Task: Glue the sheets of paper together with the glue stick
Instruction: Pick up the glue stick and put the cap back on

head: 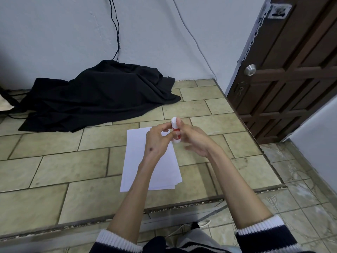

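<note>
A white glue stick with a red label (176, 132) is held upright above the far end of a small stack of white paper sheets (138, 161), which lies on the tiled platform (73, 172). My right hand (195, 141) wraps the stick's body from the right, one finger reaching up beside the white cap. My left hand (157, 139) pinches the stick from the left, near its lower half. The cap sits on the stick. My left forearm hides part of the sheets.
A crumpled black cloth (98, 95) lies at the back left against the wall, with cables running down to it. A dark wooden door (284, 79) stands at the right. The platform's front edge (164, 207) drops to a lower tiled floor.
</note>
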